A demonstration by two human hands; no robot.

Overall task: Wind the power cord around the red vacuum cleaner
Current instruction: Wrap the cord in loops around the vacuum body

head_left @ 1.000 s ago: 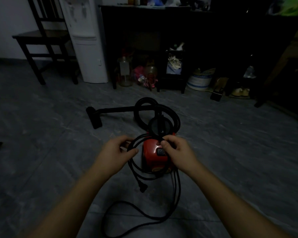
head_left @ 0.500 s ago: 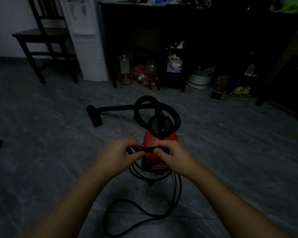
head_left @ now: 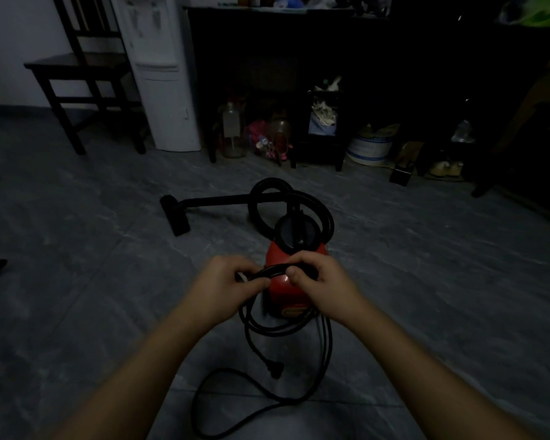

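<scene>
— Where was the red vacuum cleaner (head_left: 288, 281) at that moment?

— Just below the centre of the frame, standing on the grey floor (head_left: 77, 281), with its black hose (head_left: 299, 198) looping behind it toward the upper middle and the floor nozzle (head_left: 175, 214) lying off to the left.

— And your hands?

— Both were right in front of it. My left hand (head_left: 226, 284) and my right hand (head_left: 318, 284) were each closed around the power cord (head_left: 273, 270), pinching a short bundled stretch of it between them, level across the vacuum's top.

— The rest of the cord?

— It hung in loops below my hands, against the vacuum's near side, then trailed in a wide curve over the floor toward the bottom centre. The plug (head_left: 275, 369) dangled just below the loops.
</scene>
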